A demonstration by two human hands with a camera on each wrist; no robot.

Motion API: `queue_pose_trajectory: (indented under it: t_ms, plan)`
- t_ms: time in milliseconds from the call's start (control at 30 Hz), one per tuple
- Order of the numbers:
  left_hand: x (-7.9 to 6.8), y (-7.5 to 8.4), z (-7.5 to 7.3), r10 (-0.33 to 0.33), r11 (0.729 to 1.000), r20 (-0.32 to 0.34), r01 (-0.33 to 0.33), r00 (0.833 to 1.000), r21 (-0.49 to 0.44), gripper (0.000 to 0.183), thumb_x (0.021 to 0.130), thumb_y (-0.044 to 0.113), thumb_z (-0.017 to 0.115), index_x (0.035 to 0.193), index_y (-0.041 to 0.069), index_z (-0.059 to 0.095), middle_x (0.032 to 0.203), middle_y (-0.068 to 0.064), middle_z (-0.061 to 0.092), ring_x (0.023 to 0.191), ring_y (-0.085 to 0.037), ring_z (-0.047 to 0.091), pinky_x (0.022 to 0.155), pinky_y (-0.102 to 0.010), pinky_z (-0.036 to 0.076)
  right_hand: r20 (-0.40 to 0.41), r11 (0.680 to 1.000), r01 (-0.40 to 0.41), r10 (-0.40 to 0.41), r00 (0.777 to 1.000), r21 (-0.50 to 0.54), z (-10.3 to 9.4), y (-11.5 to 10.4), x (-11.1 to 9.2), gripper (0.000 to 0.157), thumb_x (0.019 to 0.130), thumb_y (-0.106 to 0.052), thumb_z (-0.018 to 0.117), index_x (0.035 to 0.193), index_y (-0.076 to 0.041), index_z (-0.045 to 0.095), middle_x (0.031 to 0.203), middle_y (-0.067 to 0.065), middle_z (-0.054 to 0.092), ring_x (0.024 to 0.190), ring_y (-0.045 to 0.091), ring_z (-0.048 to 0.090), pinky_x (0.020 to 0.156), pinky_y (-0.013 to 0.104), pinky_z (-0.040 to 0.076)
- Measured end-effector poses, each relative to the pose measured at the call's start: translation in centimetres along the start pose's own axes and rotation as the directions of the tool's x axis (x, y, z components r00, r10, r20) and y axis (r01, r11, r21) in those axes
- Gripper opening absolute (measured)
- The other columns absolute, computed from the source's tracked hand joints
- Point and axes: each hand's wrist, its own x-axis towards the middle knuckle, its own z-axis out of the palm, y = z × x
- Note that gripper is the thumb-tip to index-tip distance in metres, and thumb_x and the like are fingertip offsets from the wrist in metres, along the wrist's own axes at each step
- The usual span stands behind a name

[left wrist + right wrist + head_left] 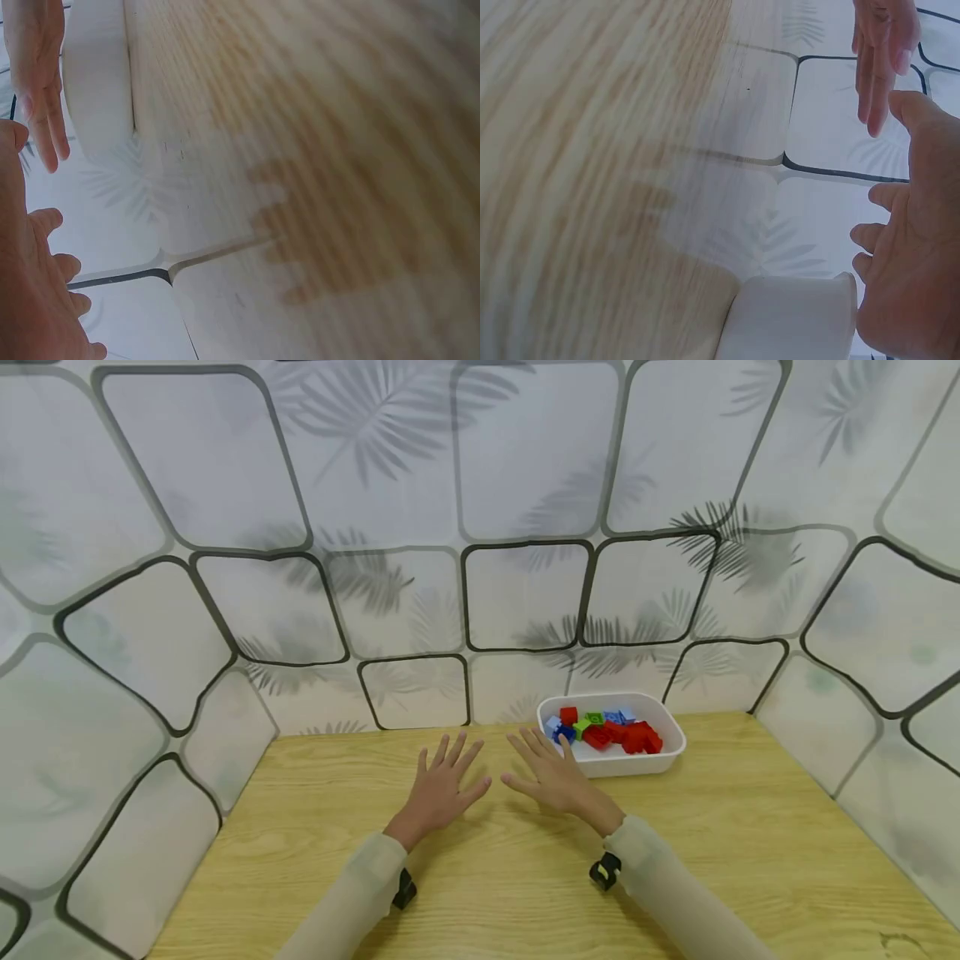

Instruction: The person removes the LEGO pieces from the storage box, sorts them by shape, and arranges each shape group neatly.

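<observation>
Both hands hover palm down above the wooden table, fingers spread and holding nothing. In the head view the left hand [438, 789] is left of centre, its thumb pointing toward the other hand. The right hand [557, 781] is just in front of a white tray [630, 766], its fingertips overlapping the tray's near left edge from this angle. Inside the tray lie several toy building bricks: red bricks [641, 738], blue bricks [565, 733] and green bricks [582, 727]. The right wrist view shows the right hand [922, 247] beside the tray [787, 319], with the left hand beyond.
The light wooden table [495, 893] meets a patterned backdrop [525, 593] with dark outlines and leaf prints at the back and both sides. Dark wrist cameras sit under both cuffs, such as the right wrist camera [605, 871]. A dark mark [900, 939] shows at the table's near right.
</observation>
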Motion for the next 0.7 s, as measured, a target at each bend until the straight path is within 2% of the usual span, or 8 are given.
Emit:
queue_pose_trajectory:
  t_ms: [433,700]
  plan:
    - [-0.04,-0.24,-0.31,-0.006,1.000,0.022,0.006,1.000,-0.005,0.070,0.105,0.060,0.039,0.163,0.023,0.025,0.170,-0.011,0.014,0.157,-0.042,0.011,0.120,-0.075,0.009,0.015,1.000,0.006,-0.006,1.000,-0.016,0.10,-0.03,0.20,0.079,0.102,-0.058,0.049,0.163,-0.015,0.023,0.170,0.016,0.016,0.158,0.040,0.009,0.121,0.073,0.001]
    - [0.16,-0.07,-0.44,0.002,1.000,0.014,-0.002,1.000,-0.031,0.069,0.105,0.059,0.040,0.162,0.022,0.027,0.169,-0.014,0.019,0.156,-0.043,0.014,0.119,-0.076,0.010,0.014,0.999,0.009,-0.008,1.000,-0.036,-0.29,-0.12,0.27,0.077,0.102,-0.057,0.050,0.162,-0.014,0.028,0.169,0.017,0.020,0.157,0.041,0.013,0.120,0.075,0.003]
